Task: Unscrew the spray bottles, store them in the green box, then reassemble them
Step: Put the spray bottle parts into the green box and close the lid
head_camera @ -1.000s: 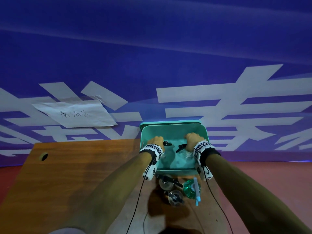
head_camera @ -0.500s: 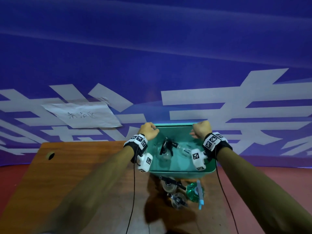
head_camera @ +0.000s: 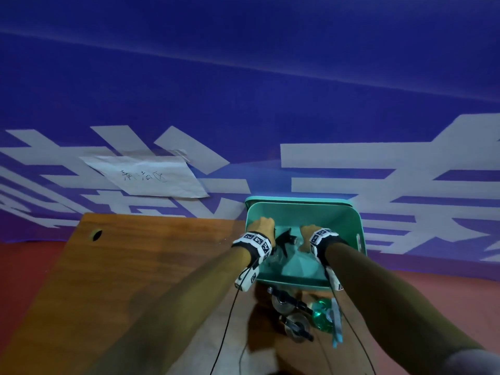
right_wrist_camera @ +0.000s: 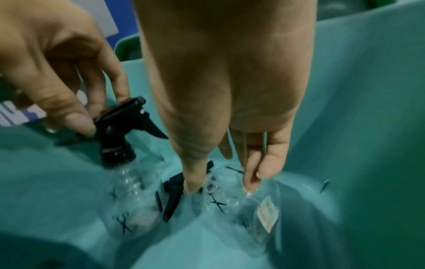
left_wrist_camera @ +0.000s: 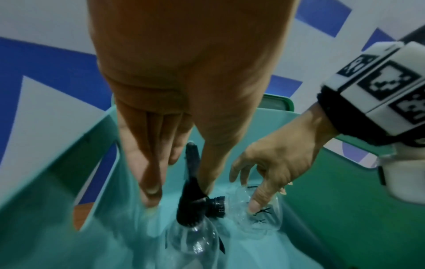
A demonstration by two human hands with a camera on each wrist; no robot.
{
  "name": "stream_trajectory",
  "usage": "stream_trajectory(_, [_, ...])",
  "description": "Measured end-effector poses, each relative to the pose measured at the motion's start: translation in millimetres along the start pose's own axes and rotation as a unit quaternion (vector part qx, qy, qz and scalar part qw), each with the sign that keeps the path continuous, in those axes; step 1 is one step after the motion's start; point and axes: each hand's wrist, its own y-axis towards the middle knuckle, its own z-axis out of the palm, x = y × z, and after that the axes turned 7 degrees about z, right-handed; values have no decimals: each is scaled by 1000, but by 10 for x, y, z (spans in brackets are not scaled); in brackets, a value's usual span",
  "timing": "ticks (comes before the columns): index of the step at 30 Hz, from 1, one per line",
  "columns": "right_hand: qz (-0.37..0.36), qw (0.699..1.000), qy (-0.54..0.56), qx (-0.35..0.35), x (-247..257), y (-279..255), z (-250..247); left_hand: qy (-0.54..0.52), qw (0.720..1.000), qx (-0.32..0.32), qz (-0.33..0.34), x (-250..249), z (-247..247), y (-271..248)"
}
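while both hands reach down into the green box (head_camera: 349, 220), the left hand (head_camera: 262, 226) pinches the black trigger head (right_wrist_camera: 124, 120) of one clear spray bottle (right_wrist_camera: 131, 203) between thumb and fingertips. the right hand (head_camera: 308, 235) has thumb and fingers closed on the body of a second clear bottle (right_wrist_camera: 239, 203) lying just beside the first — both rest on the box floor. outside the box's near wall, on the wooden table (head_camera: 135, 266), stand more bottles, one of them green (head_camera: 322, 315).
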Motion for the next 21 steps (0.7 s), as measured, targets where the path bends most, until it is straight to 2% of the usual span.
stream_trajectory(6, [20,997,-71,29,97,-94,-35,-32,999,9,-13,122,116,112])
stream_trajectory(12, [9,988,-112,105,61,-94,-54,-11,999,32,-15,147,179,135])
stream_trajectory(15, [21,990,-76,116,-21,-116,-95,-26,999,35,-16,120,166,143])
stream_trajectory(18, [33,994,-53,94,-116,-99,-98,-30,999,38,-6,48,136,163])
stream_trajectory(21, [23,996,-6,89,-219,94,-32,-43,998,37,10,-40,111,224])
